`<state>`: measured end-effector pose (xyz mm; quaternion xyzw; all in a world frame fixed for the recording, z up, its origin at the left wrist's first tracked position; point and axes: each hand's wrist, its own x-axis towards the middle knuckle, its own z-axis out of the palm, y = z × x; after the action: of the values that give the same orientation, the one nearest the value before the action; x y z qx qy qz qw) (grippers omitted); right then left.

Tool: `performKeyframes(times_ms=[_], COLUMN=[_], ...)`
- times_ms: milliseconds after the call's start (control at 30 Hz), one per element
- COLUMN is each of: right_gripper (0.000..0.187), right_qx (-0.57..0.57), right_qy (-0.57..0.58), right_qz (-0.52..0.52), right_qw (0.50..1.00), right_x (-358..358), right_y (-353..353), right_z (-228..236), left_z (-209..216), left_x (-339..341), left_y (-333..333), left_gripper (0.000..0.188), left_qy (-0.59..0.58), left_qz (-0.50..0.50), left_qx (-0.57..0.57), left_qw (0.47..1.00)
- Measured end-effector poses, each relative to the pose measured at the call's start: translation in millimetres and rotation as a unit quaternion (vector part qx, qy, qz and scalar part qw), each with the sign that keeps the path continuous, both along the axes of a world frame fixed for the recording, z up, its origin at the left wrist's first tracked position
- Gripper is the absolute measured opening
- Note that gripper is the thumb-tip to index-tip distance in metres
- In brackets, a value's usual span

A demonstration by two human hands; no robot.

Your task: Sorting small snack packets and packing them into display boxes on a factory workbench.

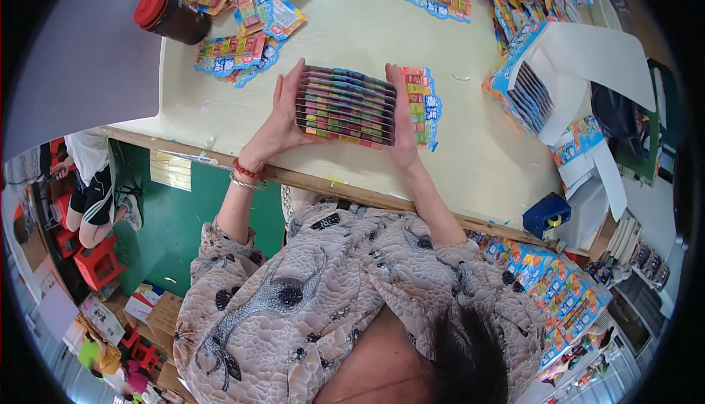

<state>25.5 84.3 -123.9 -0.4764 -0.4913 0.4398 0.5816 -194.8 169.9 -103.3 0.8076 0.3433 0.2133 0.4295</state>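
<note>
Between my two hands is a stack of flat, colourful candy packs point(346, 107), seen edge-on as several dark-rimmed layers. My left hand point(285, 114) presses the stack's left end, thumb along the near side and fingers up the far side. At the right end, my right hand point(400, 121) lies flat against the packs, fingers pointing away from me. A single candy pack point(420, 107) with a blue scalloped edge rests on the table just right of that hand, partly hidden by it.
Loose packs point(253, 8) are heaped along the table's far side. A dark bottle with a red lid point(172, 19) stands far left. At the right an open display box point(540, 74) holds packs, near a blue tape dispenser point(547, 215). Someone in shorts point(94, 198) is at the left.
</note>
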Motion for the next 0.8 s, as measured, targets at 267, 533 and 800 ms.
performKeyframes(times_ms=[267, 533, 800], right_gripper=[0.080, 0.082, 0.059], right_qx=[-0.083, -0.080, -0.104], right_qy=[0.251, 0.247, 0.227], right_qz=[0.035, 0.054, 0.056], right_qw=[0.964, 0.964, 0.967], right_x=[22, 26, 29], right_y=[1, 1, 3], right_z=[2, -5, -3], left_z=[-19, -18, -15], left_x=[-2, -1, 1], left_y=[-1, -1, -1], left_gripper=[0.133, 0.135, 0.131], left_qy=[-0.039, -0.035, -0.088], left_qz=[0.013, 0.009, 0.018], left_qx=[-0.060, -0.074, -0.099], left_qw=[0.997, 0.997, 0.991])
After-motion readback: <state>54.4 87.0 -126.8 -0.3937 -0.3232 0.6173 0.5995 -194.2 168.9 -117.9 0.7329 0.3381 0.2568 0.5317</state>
